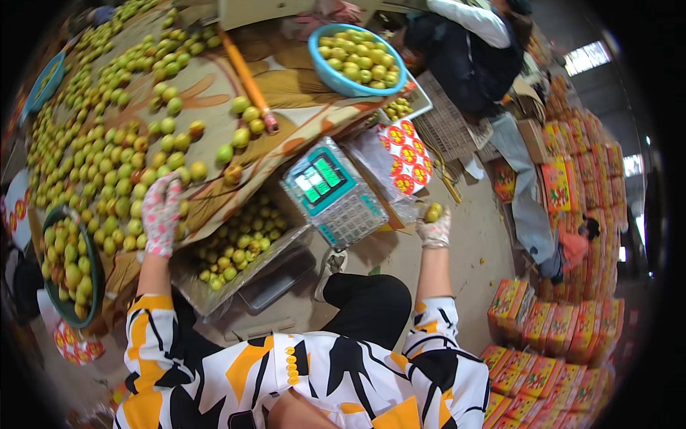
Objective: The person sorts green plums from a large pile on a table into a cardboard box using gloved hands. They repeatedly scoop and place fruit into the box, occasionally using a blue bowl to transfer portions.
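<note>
My left hand (162, 214), in a white glove with pink spots, is at the near edge of the cloth-covered table, beside many loose green-yellow round fruits (120, 166); whether its fingers hold anything is unclear. On the right, my right hand (435, 228), also gloved, holds a yellow-green fruit (433, 212). Between the hands stands a digital scale (335, 195) with lit green displays and a keypad. Just beyond my right hand is a stack of white sheets with red round prints (405, 156). Below the table edge, a plastic-lined box (252, 273) holds more fruit.
A blue basin (316, 67) of fruit stands at the table's far edge, near an orange pole (244, 75). A dark green basin (95, 289) of fruit is at left. One person crouches at upper right beside crates (439, 118); another is near stacked printed cartons (579, 322).
</note>
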Motion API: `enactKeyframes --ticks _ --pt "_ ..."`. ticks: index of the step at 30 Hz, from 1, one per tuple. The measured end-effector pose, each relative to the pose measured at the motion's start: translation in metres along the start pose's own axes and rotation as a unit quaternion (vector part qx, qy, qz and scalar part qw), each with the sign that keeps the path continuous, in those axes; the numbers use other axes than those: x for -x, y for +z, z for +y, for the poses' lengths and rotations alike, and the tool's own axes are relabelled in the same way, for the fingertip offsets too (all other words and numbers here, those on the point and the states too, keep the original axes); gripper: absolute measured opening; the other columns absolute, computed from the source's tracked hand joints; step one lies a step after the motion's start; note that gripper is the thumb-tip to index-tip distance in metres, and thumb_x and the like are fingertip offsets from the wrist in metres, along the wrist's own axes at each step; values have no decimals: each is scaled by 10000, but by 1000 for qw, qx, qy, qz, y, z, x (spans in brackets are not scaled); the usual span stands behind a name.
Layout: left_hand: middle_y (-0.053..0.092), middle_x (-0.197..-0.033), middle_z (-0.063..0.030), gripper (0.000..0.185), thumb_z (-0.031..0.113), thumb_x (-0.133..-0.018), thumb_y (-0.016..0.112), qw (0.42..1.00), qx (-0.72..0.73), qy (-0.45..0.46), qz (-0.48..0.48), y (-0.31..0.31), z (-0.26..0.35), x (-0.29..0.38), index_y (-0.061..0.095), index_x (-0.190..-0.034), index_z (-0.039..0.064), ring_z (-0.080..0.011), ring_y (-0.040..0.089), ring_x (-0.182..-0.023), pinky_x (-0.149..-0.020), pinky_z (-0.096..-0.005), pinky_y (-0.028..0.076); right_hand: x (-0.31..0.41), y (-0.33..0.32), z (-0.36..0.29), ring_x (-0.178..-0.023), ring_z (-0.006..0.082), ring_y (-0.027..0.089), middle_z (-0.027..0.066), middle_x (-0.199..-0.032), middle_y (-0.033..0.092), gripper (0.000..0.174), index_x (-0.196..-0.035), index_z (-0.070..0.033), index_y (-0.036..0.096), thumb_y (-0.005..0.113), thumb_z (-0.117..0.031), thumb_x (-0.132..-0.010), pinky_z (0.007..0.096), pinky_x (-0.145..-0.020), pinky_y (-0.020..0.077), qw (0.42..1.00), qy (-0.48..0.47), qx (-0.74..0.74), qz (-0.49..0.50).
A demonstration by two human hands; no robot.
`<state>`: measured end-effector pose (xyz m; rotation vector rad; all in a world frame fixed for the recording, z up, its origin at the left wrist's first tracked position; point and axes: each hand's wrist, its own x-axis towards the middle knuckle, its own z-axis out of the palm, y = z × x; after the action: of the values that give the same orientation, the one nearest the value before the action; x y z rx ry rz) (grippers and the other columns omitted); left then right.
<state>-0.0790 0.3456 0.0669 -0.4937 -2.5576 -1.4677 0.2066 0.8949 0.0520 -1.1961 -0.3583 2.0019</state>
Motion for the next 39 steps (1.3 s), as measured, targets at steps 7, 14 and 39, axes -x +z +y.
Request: enactKeyframes --ticks 7,14,39 --pt "676 -1096 -116 234 99 -959 560 998 42 -55 4 18 -4 -16 644 -1138 -27 -188 628 -1020 -919 -314 482 -153 63 -21 -1100 314 546 147 -1269 479 624 -1346 -76 375 502 -511 -916 497 -848 524 985 -11 82 -154" --pt "655 -1122 -67 259 114 -970 547 994 74 -82 21 5 -3 -23 610 -1187 -14 -97 606 -963 -753 -236 505 -95 228 26 -1413 355 258 226 -1531 208 782 -1506 -56 173 500 -497 -949 445 -1152 261 962 -235 113 -76" --pt "197 -1571 -153 670 485 -949 455 961 -226 -103 -122 -26 -20 -5 292 -1502 145 -295 182 -1457 -1146 -572 149 131 278 358 -1311 332 433 197 -1384 485 496 -1358 -64 483 575 -290 -927 407 -1092 353 349 -434 653 -513"
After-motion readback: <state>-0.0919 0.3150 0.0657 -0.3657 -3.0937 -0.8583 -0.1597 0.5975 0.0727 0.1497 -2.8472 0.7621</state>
